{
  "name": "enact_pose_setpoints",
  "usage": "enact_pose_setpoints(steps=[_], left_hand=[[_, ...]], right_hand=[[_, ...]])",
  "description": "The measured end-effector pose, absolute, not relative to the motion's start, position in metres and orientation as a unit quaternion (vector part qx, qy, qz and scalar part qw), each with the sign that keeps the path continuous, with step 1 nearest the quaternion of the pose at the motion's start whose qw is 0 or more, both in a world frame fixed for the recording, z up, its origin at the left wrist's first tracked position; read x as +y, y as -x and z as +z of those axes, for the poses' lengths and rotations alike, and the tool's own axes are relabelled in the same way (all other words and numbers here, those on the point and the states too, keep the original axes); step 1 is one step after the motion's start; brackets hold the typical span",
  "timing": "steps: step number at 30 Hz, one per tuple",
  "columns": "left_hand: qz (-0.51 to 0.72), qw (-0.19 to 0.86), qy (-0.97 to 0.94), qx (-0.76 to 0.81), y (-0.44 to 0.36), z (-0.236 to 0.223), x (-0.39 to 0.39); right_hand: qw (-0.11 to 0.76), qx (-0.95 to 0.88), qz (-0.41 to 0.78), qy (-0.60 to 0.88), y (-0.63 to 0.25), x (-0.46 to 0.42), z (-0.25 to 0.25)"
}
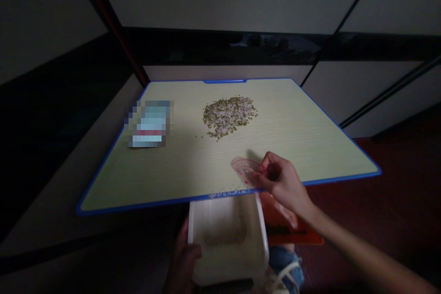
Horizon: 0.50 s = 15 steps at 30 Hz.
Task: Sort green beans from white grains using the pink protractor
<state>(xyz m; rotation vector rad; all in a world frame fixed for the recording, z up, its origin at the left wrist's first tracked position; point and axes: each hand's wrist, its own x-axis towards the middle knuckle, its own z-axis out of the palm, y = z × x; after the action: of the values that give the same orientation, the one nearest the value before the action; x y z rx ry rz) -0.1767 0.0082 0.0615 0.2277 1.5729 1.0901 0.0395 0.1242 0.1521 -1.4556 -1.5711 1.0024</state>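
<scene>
My right hand (280, 179) pinches a clear protractor (244, 165) with red markings, low over the front part of the small table (299, 133). Pale grains (225, 193) lie along the blue front rim beside the protractor. Just below that rim, my left hand (186, 252) grips the left side of a white plastic tub (227, 225), thumb over its edge. A few specks show inside the tub. Farther back on the tabletop spreads a pile of small green beans mixed with whitish grains (229, 115).
A blurred-out flat item (149, 124) lies on the table's left side. Below the front edge, right of the tub, is an orange tray-like thing (285, 220) with dark matter on it. Pale cabinet panels (227, 0) stand behind the table.
</scene>
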Motion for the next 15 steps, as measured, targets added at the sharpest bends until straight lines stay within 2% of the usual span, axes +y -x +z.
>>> enact_pose_setpoints(steps=[15], left_hand=[[0.465,0.58,-0.108,0.66,0.172,0.07,0.012]], right_hand=[[0.346,-0.662,0.393,0.537,0.008,0.127,0.153]])
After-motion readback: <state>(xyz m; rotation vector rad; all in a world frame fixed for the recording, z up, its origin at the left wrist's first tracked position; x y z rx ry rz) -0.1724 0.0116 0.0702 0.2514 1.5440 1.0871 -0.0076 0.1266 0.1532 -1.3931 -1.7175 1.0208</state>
